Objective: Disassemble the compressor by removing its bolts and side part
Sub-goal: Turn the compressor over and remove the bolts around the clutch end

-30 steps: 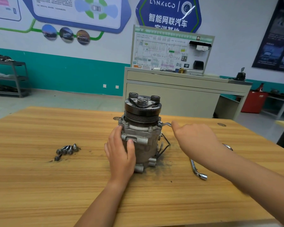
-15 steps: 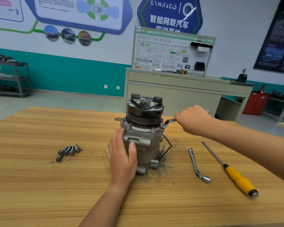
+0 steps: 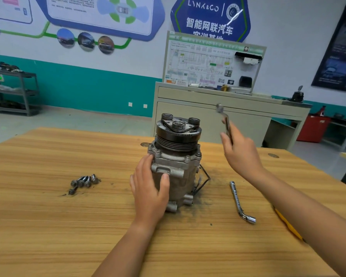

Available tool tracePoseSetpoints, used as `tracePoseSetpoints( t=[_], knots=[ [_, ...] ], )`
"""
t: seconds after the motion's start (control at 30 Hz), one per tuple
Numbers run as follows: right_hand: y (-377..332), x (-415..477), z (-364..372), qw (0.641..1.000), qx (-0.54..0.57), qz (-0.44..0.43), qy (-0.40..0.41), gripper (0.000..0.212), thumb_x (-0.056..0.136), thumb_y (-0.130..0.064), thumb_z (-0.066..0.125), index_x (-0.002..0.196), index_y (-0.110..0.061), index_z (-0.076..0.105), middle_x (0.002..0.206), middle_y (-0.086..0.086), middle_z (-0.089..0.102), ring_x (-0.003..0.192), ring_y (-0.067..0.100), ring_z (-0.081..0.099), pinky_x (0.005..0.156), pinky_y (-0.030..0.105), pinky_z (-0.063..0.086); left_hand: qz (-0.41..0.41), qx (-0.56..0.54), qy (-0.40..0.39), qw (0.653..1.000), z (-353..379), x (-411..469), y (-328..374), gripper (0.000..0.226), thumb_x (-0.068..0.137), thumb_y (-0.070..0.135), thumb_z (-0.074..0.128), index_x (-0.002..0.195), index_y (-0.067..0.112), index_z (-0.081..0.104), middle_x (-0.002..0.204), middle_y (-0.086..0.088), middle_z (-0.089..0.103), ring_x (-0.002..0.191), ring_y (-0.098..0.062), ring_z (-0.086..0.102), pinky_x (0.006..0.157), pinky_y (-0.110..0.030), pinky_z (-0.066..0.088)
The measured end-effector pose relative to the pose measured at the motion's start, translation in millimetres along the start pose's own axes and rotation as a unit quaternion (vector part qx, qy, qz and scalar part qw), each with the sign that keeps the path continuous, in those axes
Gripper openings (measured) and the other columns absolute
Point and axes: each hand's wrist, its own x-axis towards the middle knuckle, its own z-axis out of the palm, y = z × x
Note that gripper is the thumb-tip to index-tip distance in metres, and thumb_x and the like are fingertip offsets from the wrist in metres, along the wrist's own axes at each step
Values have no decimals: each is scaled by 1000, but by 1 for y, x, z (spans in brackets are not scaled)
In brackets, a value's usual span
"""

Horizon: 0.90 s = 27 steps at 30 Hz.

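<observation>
Left hand cups the upright compressor; right hand grips a wrench raised beside it.

Left hand: palm flat, fingers near straight, thumb apart, pressed against the compressor side. Right hand: raised, my forearm angled up, fingers curled round a wrench, held upright.
</observation>
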Motion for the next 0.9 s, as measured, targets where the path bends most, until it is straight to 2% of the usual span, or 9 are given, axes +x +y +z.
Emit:
tracePoseSetpoints(
  t=[0.07, 0.17, 0.23, 0.43, 0.6, 0.77, 0.83, 0.9],
  knots=[
    [3, -20, -13, 998, -37, -12, -57, 41, 98, -23, 39, 139, -20, 38, 60, -3, 50, 54, 19, 51, 50, 34, 42, -7, -5, -4, 1000, 0, 0, 1, 63, 82, 45, 35, 136, 12, 40, 139, -3, 41, 129, -13, 34, 109, -50, 27],
    [5, -38, -25, 975, -137, -11, -176, 40, 99, -25, 36, 139, -30, 33, 73, -3, 57, 64, 18, 54, 56, 32, 44, -8, -9, -9, 1000, -1, 0, 3, 65, 81, 45, 37, 136, 11, 40, 139, -5, 41, 130, -18, 35, 109, -50, 27],
    [4, -44, -26, 960, -179, 1, -217, 41, 99, -26, 33, 139, -33, 29, 81, 0, 59, 72, 20, 56, 61, 32, 46, -10, -8, -9, 1000, -1, 0, 3, 66, 80, 46, 37, 136, 11, 41, 139, -5, 41, 130, -19, 35, 109, -50, 27],
    [-1, -43, -22, 957, -200, 17, -212, 41, 99, -21, 33, 137, -33, 28, 73, -3, 53, 72, 20, 56, 65, 36, 53, -11, -10, -7, 1000, -3, 1, 4, 65, 80, 45, 37, 135, 11, 41, 137, -5, 43, 128, -19, 36, 108, -53, 27],
    [-4, -41, -20, 955, -209, 11, -211, 41, 99, -21, 35, 138, -30, 30, 71, -4, 51, 67, 16, 54, 56, 30, 46, -9, -11, -5, 1000, -2, 1, 6, 63, 81, 44, 36, 135, 11, 42, 136, -6, 43, 128, -20, 37, 107, -53, 28],
    [-9, -43, -19, 953, -202, 24, -223, 41, 99, -23, 34, 139, -29, 28, 65, -6, 47, 61, 14, 51, 53, 29, 44, -13, -22, -2, 1000, -2, 0, 5, 62, 82, 43, 35, 135, 11, 41, 136, -5, 43, 128, -18, 37, 108, -51, 28],
    [-13, -43, -20, 947, -233, 7, -219, 46, 97, -16, 36, 140, -28, 25, 63, -5, 47, 58, 15, 49, 49, 30, 42, -15, -23, -3, 1000, -1, 1, 5, 62, 82, 43, 35, 135, 11, 41, 136, -5, 43, 128, -18, 37, 107, -51, 28],
    [-19, -41, -23, 931, -292, -25, -216, 59, 91, -4, 40, 142, -23, 18, 59, -4, 41, 51, 13, 40, 42, 26, 32, -17, -22, -5, 1000, -1, 1, 5, 63, 82, 44, 34, 135, 11, 41, 137, -5, 43, 128, -18, 37, 108, -51, 28]
  ],
)
